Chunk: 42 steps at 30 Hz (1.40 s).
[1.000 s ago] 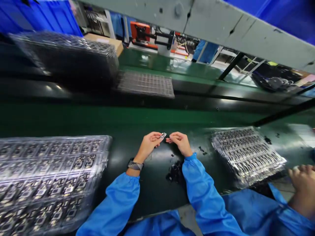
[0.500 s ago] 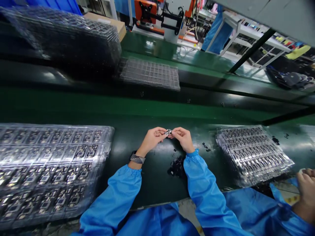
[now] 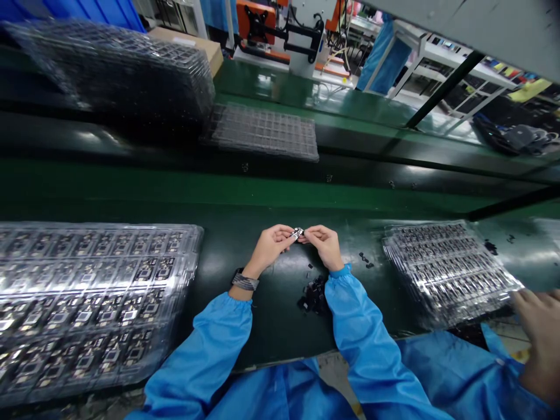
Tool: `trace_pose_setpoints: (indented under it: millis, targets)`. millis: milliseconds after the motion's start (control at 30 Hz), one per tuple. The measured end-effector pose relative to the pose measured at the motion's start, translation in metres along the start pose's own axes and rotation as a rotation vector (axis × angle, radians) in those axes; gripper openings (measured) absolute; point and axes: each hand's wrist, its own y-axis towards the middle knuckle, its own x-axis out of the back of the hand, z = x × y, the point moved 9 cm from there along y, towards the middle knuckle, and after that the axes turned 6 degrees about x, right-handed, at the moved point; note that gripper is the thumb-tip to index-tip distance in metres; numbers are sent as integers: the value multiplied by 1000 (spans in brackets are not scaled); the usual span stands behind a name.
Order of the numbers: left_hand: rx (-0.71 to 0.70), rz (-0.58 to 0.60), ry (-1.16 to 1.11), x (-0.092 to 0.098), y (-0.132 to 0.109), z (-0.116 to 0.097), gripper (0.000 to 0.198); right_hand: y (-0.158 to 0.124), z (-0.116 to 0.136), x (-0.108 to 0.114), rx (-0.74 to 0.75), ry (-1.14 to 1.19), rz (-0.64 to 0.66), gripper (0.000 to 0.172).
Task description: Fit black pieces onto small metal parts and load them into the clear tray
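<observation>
My left hand [image 3: 271,248] and my right hand [image 3: 321,246] meet above a dark conveyor belt [image 3: 245,344], both pinching a small metal-and-black component [image 3: 297,234] between the fingertips. Just below my wrists lies a loose heap of small black pieces [image 3: 312,296], and a few more [image 3: 366,260] lie to the right. A stack of clear plastic trays holding dark components [image 3: 87,297] sits left of my left hand. A similar stack [image 3: 450,271] sits to the right.
A co-worker's hand [image 3: 540,338] reaches in at the right edge beside the right tray stack. Beyond the belt are more stacked trays [image 3: 114,70], a single tray [image 3: 262,133] and a cardboard box [image 3: 188,49]. A grey overhead shelf [image 3: 481,23] crosses the top right.
My right fingertips have closed onto the component since the oldest frame. The co-worker's hand has shifted up and left toward the right tray stack, and the view has tilted slightly.
</observation>
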Motion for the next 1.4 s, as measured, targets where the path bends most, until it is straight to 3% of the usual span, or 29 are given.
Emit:
trace_pose_setpoints:
  millis: [367,633,1133,1400]
  targets:
    - [30,44,-20,-3,-1,0,43,-3,11,-2,58,-82,-29,31]
    - [27,94,-39,-5,-1,2,45,-3,5,-1,25,-2,-70,39]
    - [-1,91,31,-11,-3,-1,40,-3,-2,-12,-67,-109,82,38]
    - [-5,82,50,-9,-2,-1,39,-2,1,-15,-54,-40,107,42]
